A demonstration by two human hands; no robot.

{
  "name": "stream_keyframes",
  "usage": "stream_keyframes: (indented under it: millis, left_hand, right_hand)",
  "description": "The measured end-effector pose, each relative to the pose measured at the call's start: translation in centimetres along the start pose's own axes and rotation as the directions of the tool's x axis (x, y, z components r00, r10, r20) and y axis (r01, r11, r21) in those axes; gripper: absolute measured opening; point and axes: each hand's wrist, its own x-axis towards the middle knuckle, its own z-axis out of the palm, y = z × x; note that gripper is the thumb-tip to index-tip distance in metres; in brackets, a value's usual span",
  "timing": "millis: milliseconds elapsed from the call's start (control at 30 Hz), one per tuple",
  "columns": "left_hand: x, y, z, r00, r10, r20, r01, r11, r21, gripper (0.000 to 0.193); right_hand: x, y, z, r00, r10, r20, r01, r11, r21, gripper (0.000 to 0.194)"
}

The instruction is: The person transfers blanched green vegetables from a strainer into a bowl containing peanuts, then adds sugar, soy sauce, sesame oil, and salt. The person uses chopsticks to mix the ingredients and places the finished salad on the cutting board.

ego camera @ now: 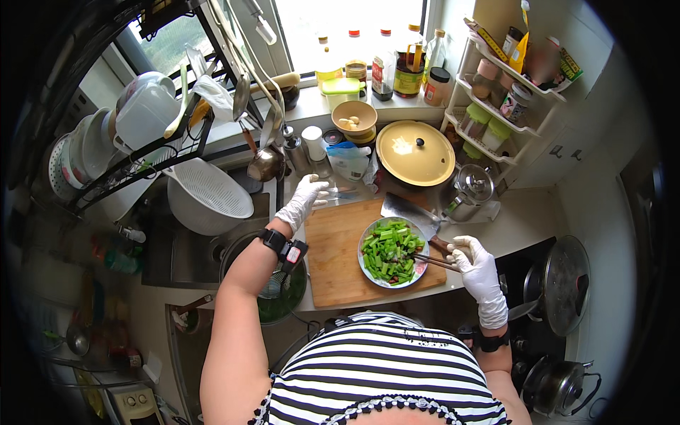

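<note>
My right hand [478, 271], in a white glove, grips a pair of dark chopsticks [436, 261]. Their tips reach into chopped green stalks [390, 249], with some reddish-brown bits among them, in a floral-rimmed plate [366, 273]. Under the plate is a wooden cutting board [334, 255]. A cleaver [406, 211] lies at the board's back right, its wooden handle passing close to my right fingers. My left hand [304, 201], gloved too, hovers past the board's back left corner. Its fingers are apart and hold nothing I can see. Small items just beyond them are hard to make out.
Behind the board stand a lidded yellow pot [415, 154], a brown bowl with garlic cloves [355, 114] and a blue-topped pouch [348, 162]. To the left, a white colander [210, 196] sits over the sink. A glass-lidded pan [566, 287] and a kettle [555, 385] are at right.
</note>
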Motion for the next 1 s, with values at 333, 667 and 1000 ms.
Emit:
stream_keyframes:
  millis: [333, 667, 1000]
  left_hand:
    - [4.1, 0.9, 3.4, 0.957, 0.287, -0.042, -0.289, 0.956, -0.054, 0.052]
    - [6.7, 11.4, 8.8, 0.786, 0.618, -0.033, -0.617, 0.786, 0.036, 0.058]
    - [14.2, 21.9, 17.1, 0.586, 0.810, -0.005, -0.791, 0.573, 0.215, 0.034]
  right_hand:
    - [-1.8, 4.2, 0.7, 0.991, 0.113, -0.075, -0.112, 0.994, 0.014, 0.020]
    - [-2.0, 4.8, -0.4, 0.980, 0.182, -0.076, -0.170, 0.976, 0.139, 0.021]
    - [-2.7, 3.2, -3.2, 0.977, 0.199, -0.080, -0.185, 0.970, 0.160, 0.019]
